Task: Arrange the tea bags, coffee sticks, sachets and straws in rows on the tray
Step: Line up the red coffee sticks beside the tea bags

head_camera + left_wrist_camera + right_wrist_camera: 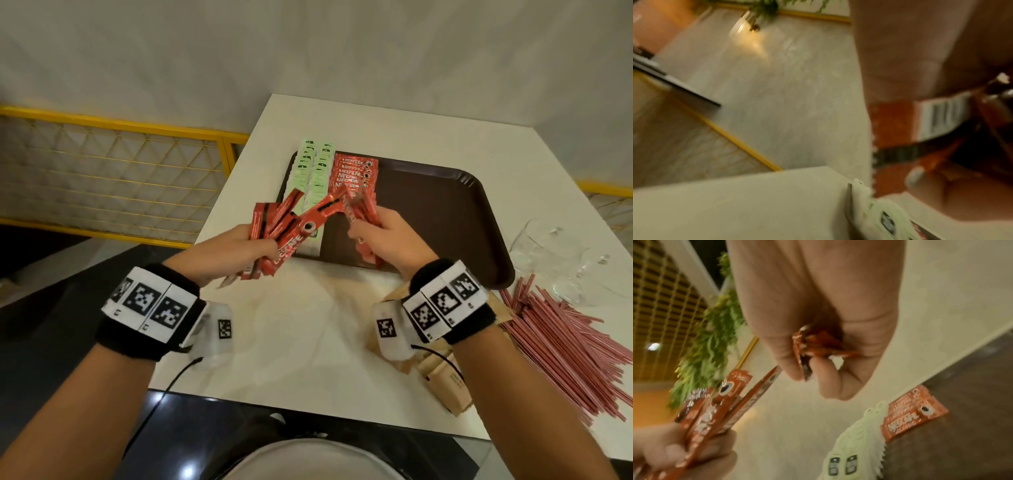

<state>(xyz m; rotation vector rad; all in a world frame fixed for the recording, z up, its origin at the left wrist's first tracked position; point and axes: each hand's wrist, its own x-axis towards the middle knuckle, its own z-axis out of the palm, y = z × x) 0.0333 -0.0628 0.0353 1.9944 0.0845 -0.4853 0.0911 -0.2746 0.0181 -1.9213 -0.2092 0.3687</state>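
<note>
A brown tray lies on the white table. Two rows of green tea bags fill its left side, with a row of red coffee sticks beside them. My left hand grips a fanned bundle of red coffee sticks above the tray's near left corner. My right hand holds a smaller bunch of red sticks over the tray, and the two bundles cross.
A pile of red-and-white straws lies on the table at the right. Brown paper sachets sit under my right wrist. Clear glass bowls stand at the right edge. A yellow mesh railing runs left of the table.
</note>
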